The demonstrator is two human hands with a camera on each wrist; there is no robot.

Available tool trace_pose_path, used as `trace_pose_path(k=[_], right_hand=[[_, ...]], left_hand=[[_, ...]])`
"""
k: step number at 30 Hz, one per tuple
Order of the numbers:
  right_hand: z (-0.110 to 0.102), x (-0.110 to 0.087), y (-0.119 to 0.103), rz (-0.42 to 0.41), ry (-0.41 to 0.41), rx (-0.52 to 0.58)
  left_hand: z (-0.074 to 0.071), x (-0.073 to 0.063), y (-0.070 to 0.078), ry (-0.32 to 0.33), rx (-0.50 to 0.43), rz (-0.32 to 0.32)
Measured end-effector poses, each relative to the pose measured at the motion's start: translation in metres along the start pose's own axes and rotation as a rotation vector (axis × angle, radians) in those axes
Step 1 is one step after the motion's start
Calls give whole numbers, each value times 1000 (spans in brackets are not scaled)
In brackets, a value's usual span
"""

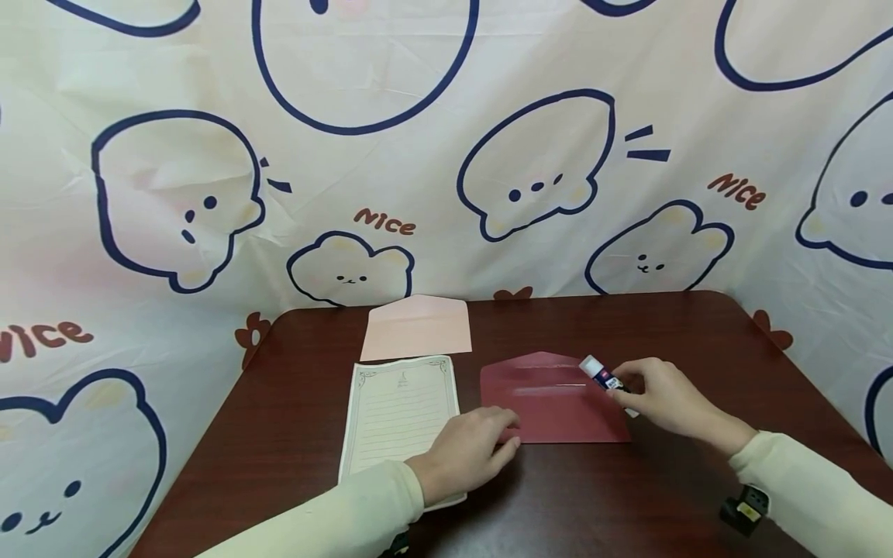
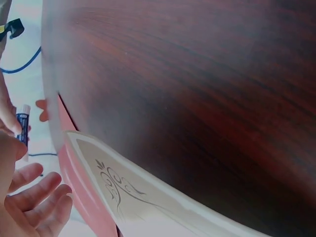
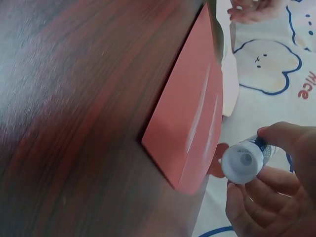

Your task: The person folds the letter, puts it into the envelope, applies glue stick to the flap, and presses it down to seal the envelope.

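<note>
Held between thumb and fingers of my right hand point(image 1: 659, 395) is a glue stick point(image 1: 603, 373) with a dark printed label. It slants over the right side of a red envelope point(image 1: 558, 415), its white end up and to the left. Facing the camera in the right wrist view is a round white end of the glue stick point(image 3: 242, 163). The envelope's flap lies open, and pale shiny streaks run along the flap and body. My left hand point(image 1: 470, 449), fingers loosely bent and gripping nothing, lies at the envelope's lower left corner and overlaps the lined letter sheet point(image 1: 398, 411).
A pale pink envelope point(image 1: 418, 329) lies behind the letter sheet, near the back edge of the dark wooden table point(image 1: 293, 418). A cloth printed with cartoon bears point(image 1: 349, 178) hangs behind the table and along its sides.
</note>
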State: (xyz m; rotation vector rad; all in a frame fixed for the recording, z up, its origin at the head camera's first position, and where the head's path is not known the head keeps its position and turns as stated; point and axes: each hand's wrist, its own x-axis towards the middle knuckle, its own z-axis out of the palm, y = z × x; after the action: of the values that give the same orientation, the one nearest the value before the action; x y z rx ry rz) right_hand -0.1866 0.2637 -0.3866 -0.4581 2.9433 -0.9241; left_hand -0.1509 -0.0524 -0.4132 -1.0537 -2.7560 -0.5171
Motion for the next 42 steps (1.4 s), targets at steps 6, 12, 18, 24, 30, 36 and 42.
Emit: trace_pose_path(k=[6,12,18,24,30,36,42], right_hand=[[-4,3,16,40,3,-6],[-10,7,35,85,7,-10],[-16,11,48,120,28,-14],[-24,14,63,175,30,-37],[-30,13,81,200,44,-73],[-35,13,98,205,51,-97],[-40,13,110,253,39,-102]], left_hand=[[5,3,1,5,7,14],[9,5,4,-19,13,23],[12,6,5,-15,17,30],[16,8,7,-33,23,37],[21,9,13,-59,59,37],[23,9,18,-51,78,60],[27,8,20,-50,74,65]])
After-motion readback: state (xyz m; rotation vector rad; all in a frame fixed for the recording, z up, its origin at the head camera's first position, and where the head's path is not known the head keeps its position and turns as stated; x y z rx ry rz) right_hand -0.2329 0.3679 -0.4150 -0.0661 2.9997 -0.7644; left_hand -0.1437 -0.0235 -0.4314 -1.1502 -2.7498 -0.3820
